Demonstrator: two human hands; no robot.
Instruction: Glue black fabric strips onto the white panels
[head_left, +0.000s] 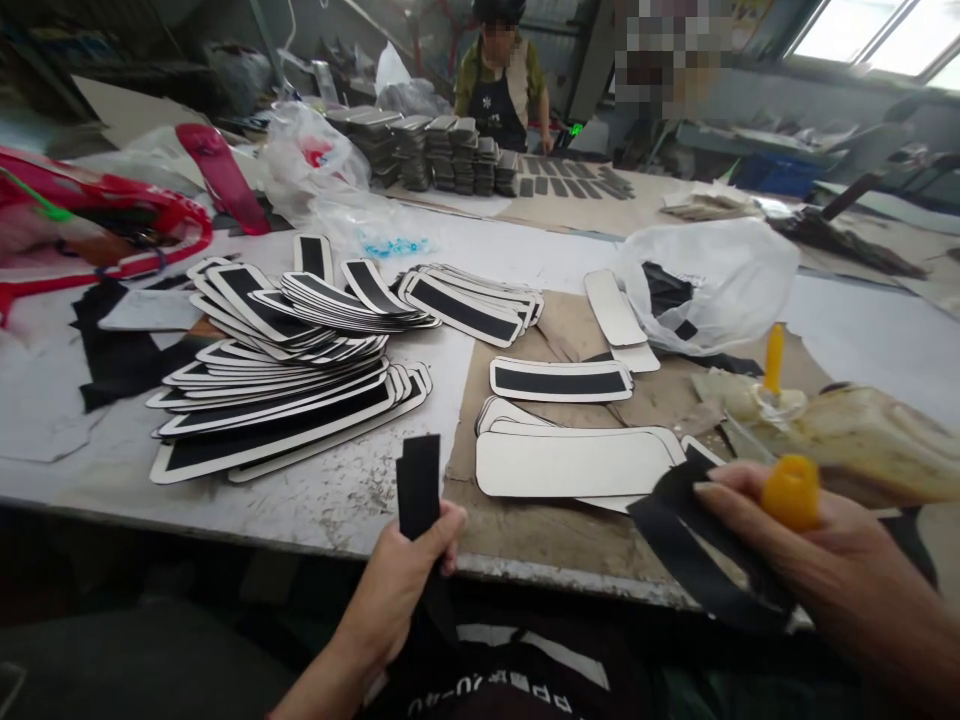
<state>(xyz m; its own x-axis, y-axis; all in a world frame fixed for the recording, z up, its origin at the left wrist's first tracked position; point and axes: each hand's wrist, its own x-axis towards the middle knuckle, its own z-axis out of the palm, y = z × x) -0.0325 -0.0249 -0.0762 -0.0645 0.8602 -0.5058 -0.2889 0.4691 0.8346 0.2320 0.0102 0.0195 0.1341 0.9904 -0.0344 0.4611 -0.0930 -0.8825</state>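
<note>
My left hand (411, 575) is closed around black strips (418, 485) that stick up above the fist, at the table's front edge. At the right, my right hand (795, 530) pinches a looped black strip (697, 560) and also has a yellow-handled tool (791, 492) in its grip. Between the hands, white curved panels (577, 462) lie stacked on brown paper (547, 540). Just behind them is a white panel with a black strip on it (561, 380). Many similar black-and-white panels (277, 430) are fanned in piles at the left.
A white plastic bag (712, 280) with black pieces stands at the back right, near a yellow brush handle (774, 358) and a stained plastic container (877, 435). A red bag (97, 215) lies at the far left. Across the table stands a person (501, 95) beside stacked panels (442, 155).
</note>
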